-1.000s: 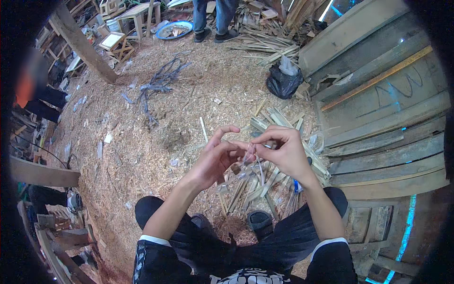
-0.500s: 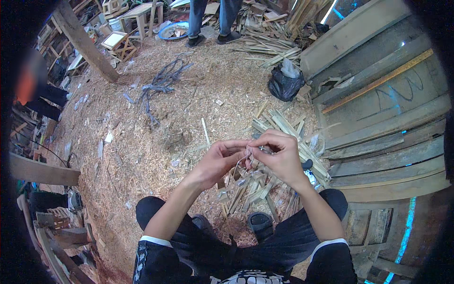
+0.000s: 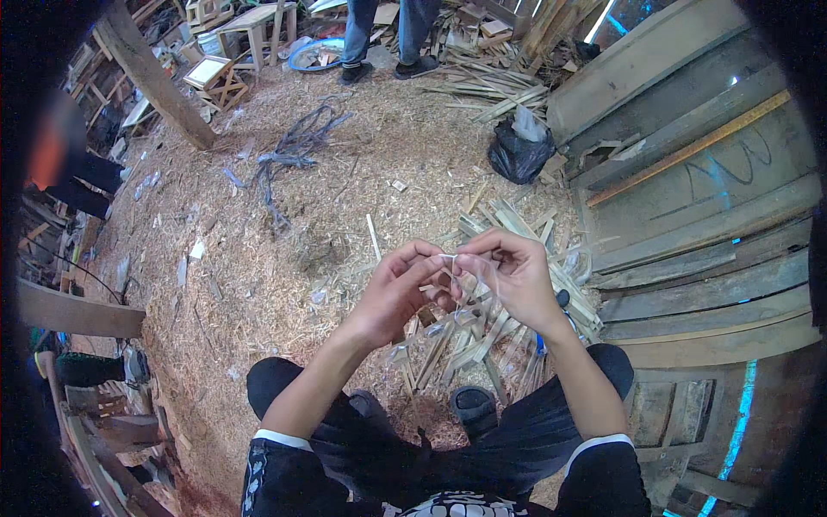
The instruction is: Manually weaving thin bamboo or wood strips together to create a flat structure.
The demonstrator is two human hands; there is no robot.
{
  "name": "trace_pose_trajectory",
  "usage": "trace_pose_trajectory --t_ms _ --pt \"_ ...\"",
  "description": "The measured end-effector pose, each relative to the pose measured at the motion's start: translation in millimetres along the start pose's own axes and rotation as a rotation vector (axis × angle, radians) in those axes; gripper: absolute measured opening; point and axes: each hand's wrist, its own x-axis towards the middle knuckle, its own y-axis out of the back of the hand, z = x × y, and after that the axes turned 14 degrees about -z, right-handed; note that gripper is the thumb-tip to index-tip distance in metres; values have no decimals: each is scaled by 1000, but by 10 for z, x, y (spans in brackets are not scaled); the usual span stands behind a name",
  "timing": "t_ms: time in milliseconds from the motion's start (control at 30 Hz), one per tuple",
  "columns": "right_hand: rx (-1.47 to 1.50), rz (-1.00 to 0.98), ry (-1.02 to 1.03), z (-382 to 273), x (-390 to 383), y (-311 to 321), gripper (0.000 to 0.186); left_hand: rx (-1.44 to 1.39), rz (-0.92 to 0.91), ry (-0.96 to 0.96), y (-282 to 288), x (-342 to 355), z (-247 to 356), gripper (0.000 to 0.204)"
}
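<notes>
Both hands meet in front of me above the floor, pinching a thin white string [image 3: 448, 256], perhaps of plastic. My left hand [image 3: 392, 289] grips one part between thumb and forefinger, its other fingers curled. My right hand [image 3: 521, 280] pinches the string close beside the left fingertips. A pale, see-through length seems to hang in front of the right fingers; where its ends run I cannot tell. Below the hands lies a loose heap of thin wooden strips [image 3: 469, 349], with a dark-ended, partly blue object [image 3: 562, 298] half hidden by my right wrist.
Shavings cover the floor [image 3: 215, 284]. A tangle of grey-blue strips [image 3: 293, 159] lies ahead, and a black plastic bag [image 3: 521, 155] stands right of it. Wooden panels [image 3: 689, 198] line the right side. One person's legs [image 3: 360, 34] are at the back; another person [image 3: 73, 164] is far left.
My fingertips have shifted slightly, and the string between them now shows as a short, nearly level white piece. More of the blue object shows beside my right wrist.
</notes>
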Motion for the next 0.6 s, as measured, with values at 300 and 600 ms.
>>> trace_pose_trajectory --t_ms 300,600 --pt "142 -16 -84 -21 19 42 15 -65 -4 -131 147 24 -105 18" --pt "565 81 -141 -95 5 137 12 -219 -18 -199 208 -43 60 23"
